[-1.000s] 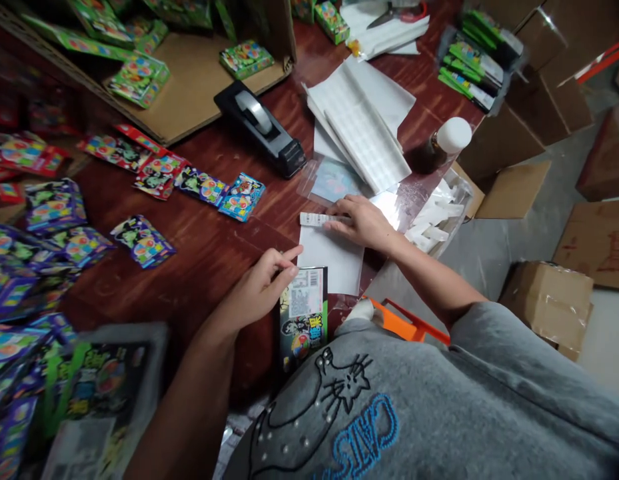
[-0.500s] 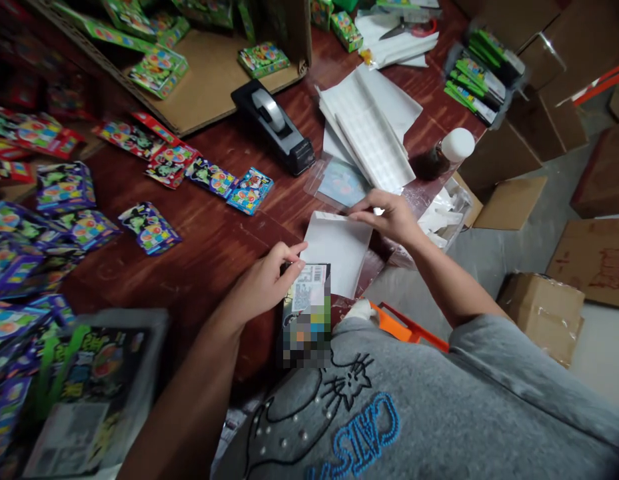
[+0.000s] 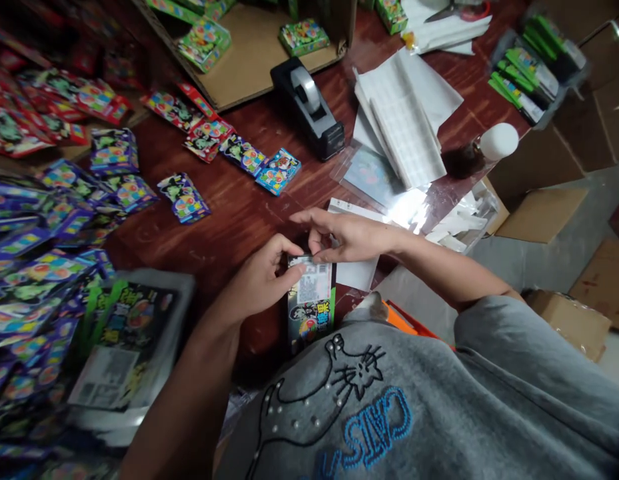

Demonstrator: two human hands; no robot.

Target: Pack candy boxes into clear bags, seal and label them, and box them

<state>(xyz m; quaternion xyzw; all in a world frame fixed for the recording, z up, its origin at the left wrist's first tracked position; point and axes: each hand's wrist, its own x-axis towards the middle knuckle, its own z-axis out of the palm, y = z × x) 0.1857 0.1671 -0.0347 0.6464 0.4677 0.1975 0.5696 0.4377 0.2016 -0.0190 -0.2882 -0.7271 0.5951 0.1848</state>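
A dark printed packet (image 3: 312, 303) with a white barcode label stands at the near edge of the red-brown table (image 3: 239, 213). My left hand (image 3: 262, 277) grips its left side with curled fingers. My right hand (image 3: 342, 237) reaches over the packet's top edge, thumb and fingers pinched there; a small label may be under the fingertips, but I cannot make it out. A white label sheet (image 3: 356, 270) lies just right of the packet, partly under my right hand.
A black tape dispenser (image 3: 309, 107) and stacked white sheets (image 3: 404, 120) sit farther back. Colourful small packets (image 3: 184, 197) lie scattered across the left. A cardboard tray (image 3: 259, 47) lies at the back, a white-capped bottle (image 3: 482, 150) at the right edge, cardboard boxes (image 3: 539, 213) on the floor.
My right hand left the top of the white sheet and came across to the packet's top edge. My left hand kept its hold on the packet.
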